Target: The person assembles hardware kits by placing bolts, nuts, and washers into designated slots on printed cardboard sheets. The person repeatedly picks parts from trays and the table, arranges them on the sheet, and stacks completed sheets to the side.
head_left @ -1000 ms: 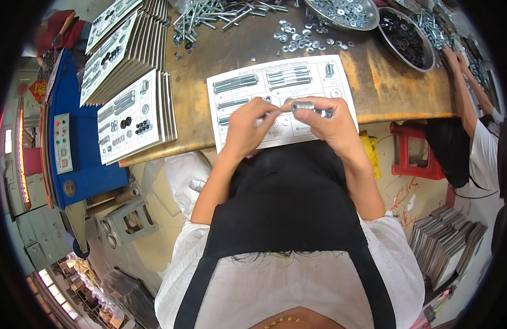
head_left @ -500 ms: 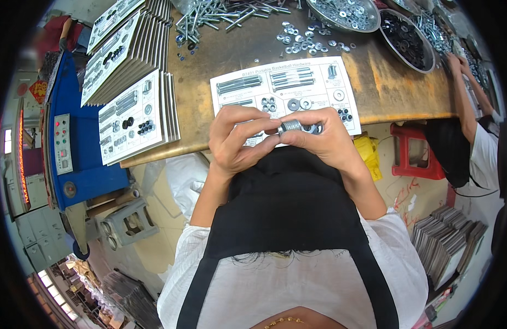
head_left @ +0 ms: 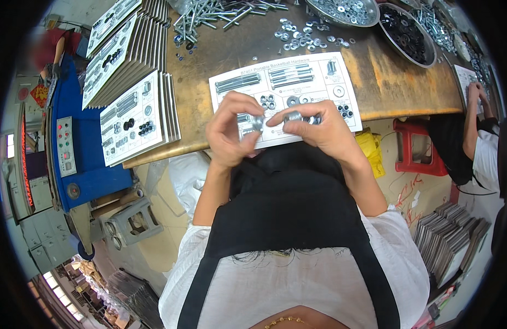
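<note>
A pale tiled floor (head_left: 171, 241) runs beneath a broad table (head_left: 385, 88), whose brown top is worn, scuffed and patched with ochre. At left stands a smooth blue machine (head_left: 94, 189) with a button panel. Two stools flank the wearer's matte black apron (head_left: 286, 208): a grey stool (head_left: 117, 223) at left, a glossy red stool (head_left: 402, 145) at right. Stiff white cards (head_left: 119, 57) lean in layered stacks along the table's left side. Two round steel bowls sit at the far right, one bowl (head_left: 349, 25) of silver washers, another bowl (head_left: 423, 64) of black discs. A flat printed sheet (head_left: 319, 90) lies under both hands. Slim shiny bolts (head_left: 226, 16) are heaped at the far edge, near scattered flat washers (head_left: 300, 39). Above the sheet, the right hand (head_left: 333, 131) clamps a ridged metal stack (head_left: 293, 116) between thumb and fingers; just beside it, the left hand (head_left: 227, 134) pinches blurred metal pieces (head_left: 258, 123).
</note>
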